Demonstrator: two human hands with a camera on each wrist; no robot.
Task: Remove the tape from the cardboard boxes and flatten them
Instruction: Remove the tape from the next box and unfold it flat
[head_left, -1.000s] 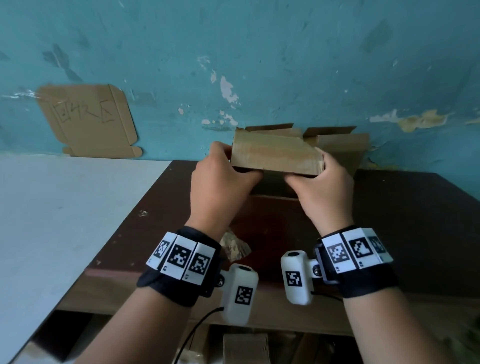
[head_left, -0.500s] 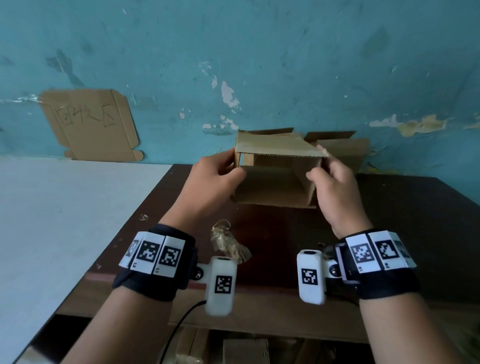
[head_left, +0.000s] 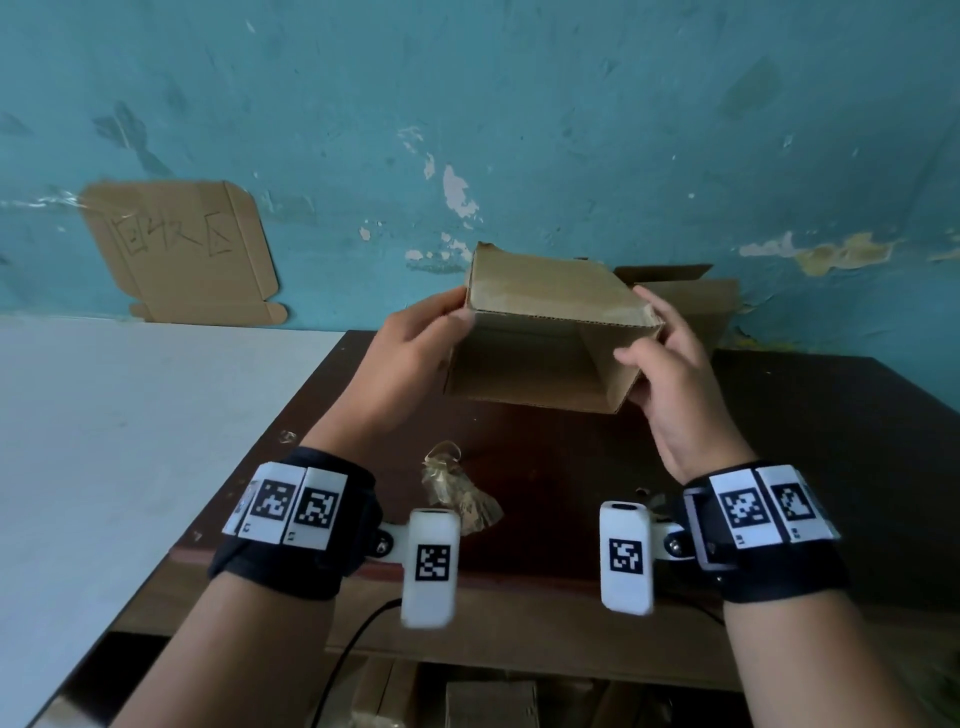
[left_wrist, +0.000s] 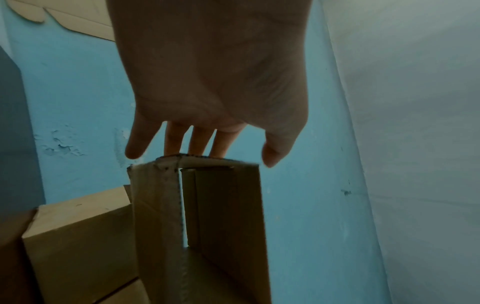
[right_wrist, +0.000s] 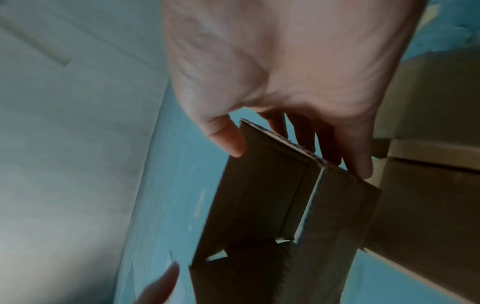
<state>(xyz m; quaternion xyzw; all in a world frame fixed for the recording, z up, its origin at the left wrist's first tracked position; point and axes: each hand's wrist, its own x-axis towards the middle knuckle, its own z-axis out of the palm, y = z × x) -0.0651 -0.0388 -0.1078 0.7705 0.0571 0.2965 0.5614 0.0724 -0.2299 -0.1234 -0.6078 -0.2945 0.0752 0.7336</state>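
Holding the open cardboard box (head_left: 550, 291) over the table's (head_left: 831, 415) twelve o'clock end, the left hand (head_left: 410, 358) lies straight-fingered against its nine o'clock wall. The right hand (head_left: 675, 379) pinches the three o'clock wall, thumb inside. Flattening seems in hand; next, the walls likely need skewing until they collapse.

Left hand (head_left: 410, 364) straight-fingered — right hand (head_left: 675, 395) pinching.
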